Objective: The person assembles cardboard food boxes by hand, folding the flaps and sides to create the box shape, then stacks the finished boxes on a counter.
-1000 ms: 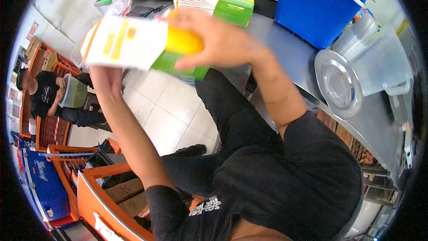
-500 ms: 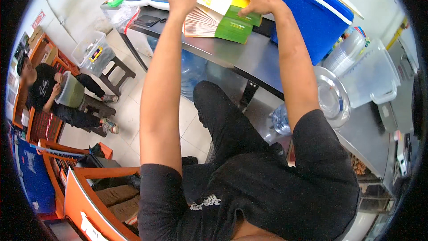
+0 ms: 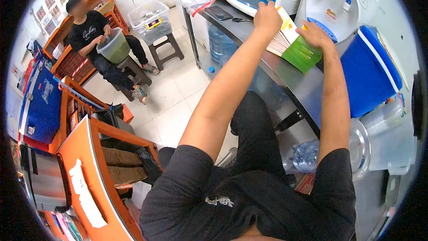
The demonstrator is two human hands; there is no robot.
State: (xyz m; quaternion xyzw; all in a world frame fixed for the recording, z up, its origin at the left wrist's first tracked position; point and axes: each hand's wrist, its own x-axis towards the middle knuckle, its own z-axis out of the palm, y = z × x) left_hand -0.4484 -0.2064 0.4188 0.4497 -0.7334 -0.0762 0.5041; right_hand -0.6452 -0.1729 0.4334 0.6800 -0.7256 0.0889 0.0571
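A fanned stack of printed card pieces [image 3: 304, 54], green, white and yellow, rests at the metal table [image 3: 292, 80] ahead of me. My left hand [image 3: 268, 18] is closed at the stack's far left corner, gripping the white and yellow end. Over the right end lies my right hand [image 3: 315, 35], its fingers bent round the yellow edge beside the green faces. Both arms reach forward, and the fingertips are partly hidden. Left of the stack are black-handled scissors [image 3: 242, 20] and a dark phone [image 3: 218, 13].
A blue cooler [image 3: 372, 73] and a white water dispenser [image 3: 332, 6] stand to the right. Large water bottles [image 3: 221, 42] sit under the table. At left, a seated person [image 3: 91, 31] handles a clear tub [image 3: 115, 49] of green stuff. An orange shelf [image 3: 82, 151] is near my left.
The view has swung left, so the table and stack appear farther right. Both hands stay on the stack. The seated person is now upright in view, with hands at the tub.
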